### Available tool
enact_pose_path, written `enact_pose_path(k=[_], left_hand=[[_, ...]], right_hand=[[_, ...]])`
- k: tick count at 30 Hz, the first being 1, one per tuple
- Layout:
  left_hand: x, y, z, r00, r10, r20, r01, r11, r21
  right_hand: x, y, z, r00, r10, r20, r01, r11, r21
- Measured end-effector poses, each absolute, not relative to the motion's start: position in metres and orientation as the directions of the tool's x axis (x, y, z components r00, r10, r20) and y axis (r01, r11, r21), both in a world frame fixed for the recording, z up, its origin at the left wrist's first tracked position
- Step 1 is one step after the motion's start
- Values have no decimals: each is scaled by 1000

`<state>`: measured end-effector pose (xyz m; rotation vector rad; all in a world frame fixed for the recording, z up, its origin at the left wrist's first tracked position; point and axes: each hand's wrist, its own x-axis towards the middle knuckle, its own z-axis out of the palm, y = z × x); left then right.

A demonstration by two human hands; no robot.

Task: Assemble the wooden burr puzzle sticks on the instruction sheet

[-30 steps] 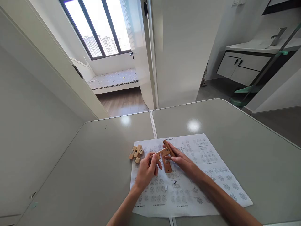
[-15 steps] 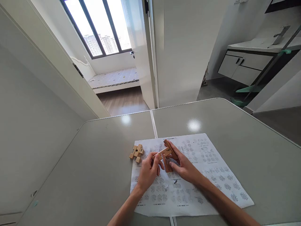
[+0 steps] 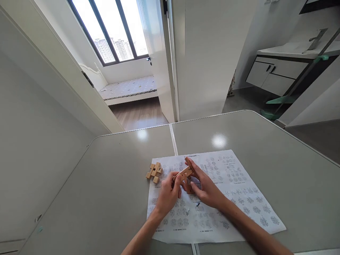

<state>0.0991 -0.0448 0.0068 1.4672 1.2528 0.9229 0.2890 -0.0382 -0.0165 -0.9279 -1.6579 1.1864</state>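
Observation:
My left hand (image 3: 170,187) pinches a notched wooden puzzle piece (image 3: 185,173) marked with a dark figure. My right hand (image 3: 205,185) grips a second, darker wooden puzzle piece (image 3: 190,163) that stands slanted against the first one. Below them, a third wooden piece (image 3: 189,189) shows between the hands, partly covered by fingers; whether it is joined to the others I cannot tell. Under both hands lies a large printed sheet (image 3: 239,219) with rows of small diagrams. At the sheet's upper left corner rests an interlocked cluster of light wooden pieces (image 3: 154,172).
The grey table (image 3: 106,198) has a white seam down its middle and a rounded far edge. Beyond it are an open door (image 3: 159,63), a bed (image 3: 130,88) under a window, and a washbasin cabinet (image 3: 276,72) at the right.
The slanted piece in my right hand has tilted and drawn closer to the piece in my left. My right fingers have closed in slightly, and the lower piece is more covered.

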Motion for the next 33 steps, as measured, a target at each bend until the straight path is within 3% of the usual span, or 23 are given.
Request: enact_pose_path(k=[14, 19, 24, 33], left_hand=[[96, -44, 13, 213, 976, -44, 204, 0, 979], [95, -44, 11, 225, 974, -27, 211, -21, 977], [96, -45, 11, 233, 972, -18, 212, -33, 977], [99, -44, 14, 236, 972, 7, 211, -59, 976]], right_hand=[[287, -41, -9, -367, 902, 228, 67, 270, -961], [280, -44, -11, -407, 867, 288, 95, 354, -931], [280, -46, -12, -416, 877, 238, 83, 298, -951], [279, -48, -7, -530, 803, 274, 27, 338, -941]])
